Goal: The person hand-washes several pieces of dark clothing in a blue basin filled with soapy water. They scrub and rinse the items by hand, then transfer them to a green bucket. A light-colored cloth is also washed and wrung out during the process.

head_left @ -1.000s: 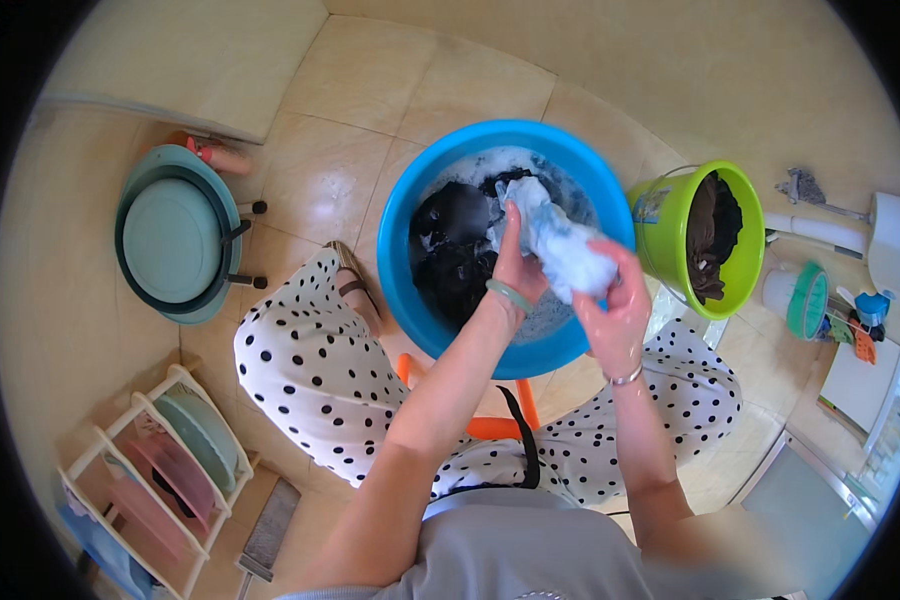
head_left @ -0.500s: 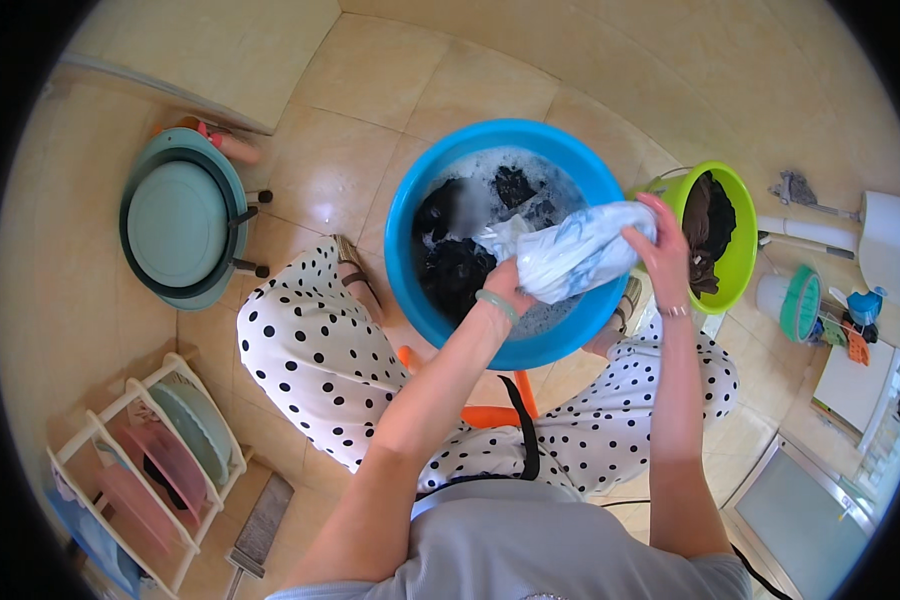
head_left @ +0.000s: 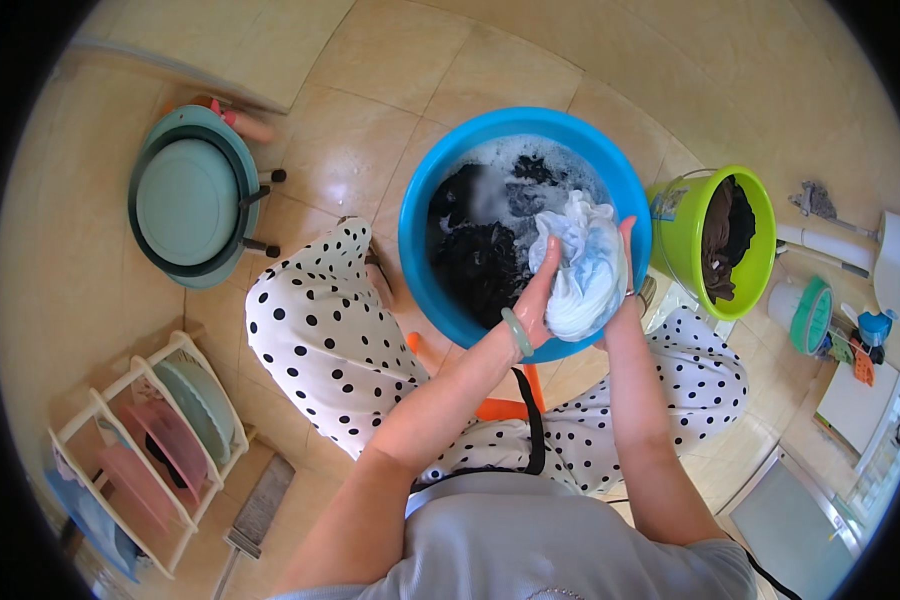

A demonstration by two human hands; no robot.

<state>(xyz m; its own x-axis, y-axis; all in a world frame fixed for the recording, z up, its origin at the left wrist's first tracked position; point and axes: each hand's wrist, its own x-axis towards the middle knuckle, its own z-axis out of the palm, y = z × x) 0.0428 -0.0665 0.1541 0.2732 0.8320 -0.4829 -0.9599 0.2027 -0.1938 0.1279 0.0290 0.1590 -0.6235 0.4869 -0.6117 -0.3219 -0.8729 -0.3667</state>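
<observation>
A seated person in polka-dot trousers (head_left: 320, 340) holds a bunched, wet white-and-pale-blue garment (head_left: 582, 268) between both hands above the near right side of a round blue wash basin (head_left: 422, 215) set on a tiled floor (head_left: 390, 90). The left hand (head_left: 538, 295), a pale green bangle (head_left: 516, 332) on its wrist, presses flat-fingered against the left side of the bundle; the right hand (head_left: 625, 262) wraps around the far side, its fingers curled over the cloth, so that the garment is gripped from both sides. Inside the basin, dark clothes (head_left: 475, 255) lie soaking in foamy water (head_left: 515, 165). Just beside the basin on the right stands a lime-green bucket (head_left: 692, 245) with brown and black fabric (head_left: 722, 235) heaped inside. Well apart on the left, a stack of teal basins (head_left: 188, 200) rests on the floor, and nearer the lower left a white rack (head_left: 135, 455) holds teal, pink and blue plastic basins set on edge. An orange stool (head_left: 500, 405) shows between the person's knees. At the far right edge are a white container with a teal lid (head_left: 808, 315) and a mop (head_left: 820, 205) lying on the tiles.
</observation>
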